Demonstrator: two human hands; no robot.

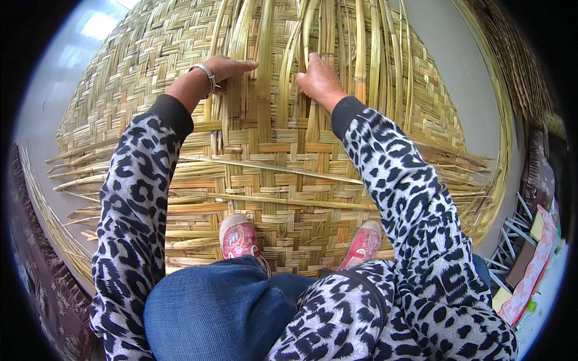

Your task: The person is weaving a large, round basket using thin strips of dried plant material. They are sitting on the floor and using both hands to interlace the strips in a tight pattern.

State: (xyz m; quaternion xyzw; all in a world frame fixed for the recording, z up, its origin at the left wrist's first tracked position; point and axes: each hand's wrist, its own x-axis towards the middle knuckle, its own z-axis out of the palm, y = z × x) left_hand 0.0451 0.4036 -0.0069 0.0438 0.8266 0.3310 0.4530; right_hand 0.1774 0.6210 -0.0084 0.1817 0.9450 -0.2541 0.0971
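Observation:
A large mat of flat yellow-green reed strips, woven over and under, lies on the floor. Loose strips run lengthwise away from me over its far part. My left hand, with a bracelet at the wrist, is closed round strips left of the middle; its thumb lies across them and its lower fingers are partly hidden. A strip just right of it looks smeared by motion. To the right, my right hand is closed, pinching a raised strip. Strips laid crosswise rest on the weave nearer me.
My feet in pink shoes stand on the mat's near part. Loose strip ends stick out at both sides. Grey floor borders the mat. A brown bundle of stalks and a cluttered rack stand at the right.

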